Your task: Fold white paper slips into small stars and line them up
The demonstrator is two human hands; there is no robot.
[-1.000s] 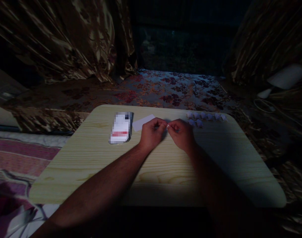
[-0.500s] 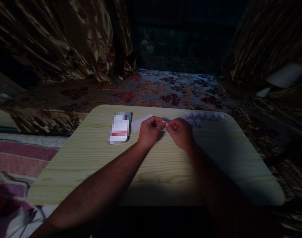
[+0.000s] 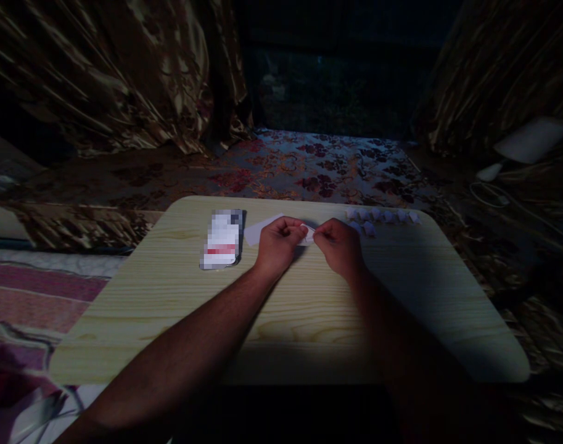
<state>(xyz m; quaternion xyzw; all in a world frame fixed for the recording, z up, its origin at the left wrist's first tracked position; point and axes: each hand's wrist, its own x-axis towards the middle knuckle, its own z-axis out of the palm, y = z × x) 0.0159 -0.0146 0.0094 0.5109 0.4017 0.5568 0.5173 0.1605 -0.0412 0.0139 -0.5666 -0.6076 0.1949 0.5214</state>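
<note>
Both hands meet above the far middle of the table. My left hand (image 3: 280, 242) is closed, thumb and index finger pinching a small piece of white paper (image 3: 310, 234). From the other side, the fingertips of my right hand (image 3: 339, 246) are closed on the right end of that same paper, which bows slightly between the hands. Partly behind my left hand lies a flat sheet of white paper (image 3: 258, 232). Beyond my right hand sit several small folded pale paper pieces (image 3: 376, 214) in loose rows.
A phone-shaped object (image 3: 222, 240), blurred out by pixels, lies left of the hands on the wooden table (image 3: 170, 308). Behind the table is a ledge with a floral cover (image 3: 327, 163). A white lamp (image 3: 533, 142) with a cord stands at right, striped bedding (image 3: 36, 290) at left.
My right hand has shifted slightly right, away from my left hand. More of the small white paper now shows between them.
</note>
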